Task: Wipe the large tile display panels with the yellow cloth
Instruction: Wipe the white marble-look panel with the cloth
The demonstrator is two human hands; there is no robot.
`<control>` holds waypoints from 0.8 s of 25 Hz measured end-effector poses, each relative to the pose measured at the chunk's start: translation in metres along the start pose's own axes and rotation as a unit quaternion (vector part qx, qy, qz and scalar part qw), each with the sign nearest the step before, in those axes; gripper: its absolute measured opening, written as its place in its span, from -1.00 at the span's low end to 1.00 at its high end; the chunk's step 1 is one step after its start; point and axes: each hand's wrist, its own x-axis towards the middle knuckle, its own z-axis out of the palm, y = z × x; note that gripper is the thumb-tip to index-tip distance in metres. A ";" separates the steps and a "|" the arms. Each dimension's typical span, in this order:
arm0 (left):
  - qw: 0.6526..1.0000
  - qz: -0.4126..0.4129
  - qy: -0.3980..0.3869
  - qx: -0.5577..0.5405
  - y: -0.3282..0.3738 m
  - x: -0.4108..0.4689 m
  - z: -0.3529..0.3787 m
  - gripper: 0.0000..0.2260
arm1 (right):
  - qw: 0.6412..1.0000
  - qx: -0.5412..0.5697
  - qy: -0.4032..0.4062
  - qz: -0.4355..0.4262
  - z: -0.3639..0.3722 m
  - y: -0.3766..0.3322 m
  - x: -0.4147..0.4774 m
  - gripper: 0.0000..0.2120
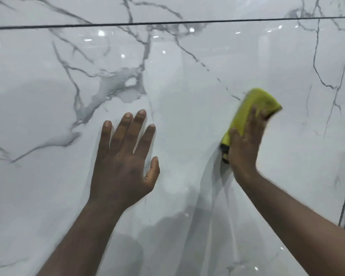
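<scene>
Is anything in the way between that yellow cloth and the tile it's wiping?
Nothing visible: the right hand presses the yellow cloth straight onto the tile panel. Only the left hand, flat on the panel beside it, would block a leftward wipe.

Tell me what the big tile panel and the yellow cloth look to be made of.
Tile panel: likely polished porcelain or marble-look ceramic, white with grey veins. Its high gloss shows in sharp bright reflections. Real stone cannot be ruled out.
Yellow cloth: soft textile, probably microfibre, folded thick with a dark edge. Motion blur hides the weave.
</scene>
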 end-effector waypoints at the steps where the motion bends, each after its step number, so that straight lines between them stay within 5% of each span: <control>1: 1.000 0.008 0.001 -0.003 -0.008 -0.006 0.000 -0.42 | 0.990 -0.050 -0.036 -0.124 0.008 -0.006 -0.017 -0.35; 3: 1.000 0.028 0.006 0.000 -0.019 -0.017 0.003 -0.41 | 0.926 -0.117 -0.150 -0.327 0.011 -0.007 -0.040 -0.41; 4: 0.999 0.037 0.010 0.006 -0.020 -0.021 0.006 -0.41 | 0.917 -0.114 -0.155 -0.348 0.008 -0.009 -0.036 -0.42; 5: 0.999 0.042 0.014 0.011 -0.019 -0.024 0.009 -0.40 | 0.937 -0.092 -0.116 -0.316 0.008 -0.012 -0.030 -0.40; 7: 0.999 0.045 0.016 0.020 -0.015 -0.025 0.013 -0.39 | 0.997 0.004 0.008 -0.071 0.012 -0.022 -0.007 -0.32; 8: 0.999 0.046 0.015 0.024 -0.014 -0.025 0.015 -0.39 | 0.999 0.021 0.039 0.021 0.018 -0.033 -0.003 -0.30; 9: 0.998 0.046 0.014 0.027 -0.014 -0.026 0.016 -0.39 | 0.999 -0.011 0.041 0.026 0.025 -0.044 -0.008 -0.30; 10: 0.998 0.045 0.014 0.030 -0.015 -0.026 0.016 -0.39 | 0.995 -0.071 0.019 -0.074 0.031 -0.048 -0.017 -0.33; 12: 0.998 0.045 0.012 0.037 -0.015 -0.027 0.017 -0.40 | 0.914 -0.144 -0.104 -0.365 0.033 -0.038 -0.036 -0.38; 13: 0.998 0.044 0.010 0.038 -0.014 -0.027 0.017 -0.40 | 0.868 -0.157 -0.143 -0.448 0.026 -0.032 -0.033 -0.39; 14: 0.998 0.042 0.010 0.037 -0.013 -0.028 0.016 -0.40 | 0.863 -0.146 -0.144 -0.461 0.020 -0.030 -0.026 -0.39; 15: 0.998 0.042 0.011 0.040 -0.013 -0.027 0.017 -0.39 | 0.898 -0.123 -0.103 -0.410 0.018 -0.026 -0.017 -0.38; 17: 0.998 0.041 0.010 0.051 -0.012 -0.027 0.017 -0.38 | 0.985 -0.035 0.003 -0.167 0.022 -0.027 -0.004 -0.35; 18: 0.997 0.042 0.010 0.057 -0.011 -0.028 0.017 -0.37 | 0.995 -0.025 0.032 -0.096 0.027 -0.029 -0.009 -0.35; 20: 0.997 0.041 0.008 0.063 -0.011 -0.028 0.017 -0.36 | 0.973 -0.098 -0.011 -0.210 0.037 -0.018 -0.041 -0.38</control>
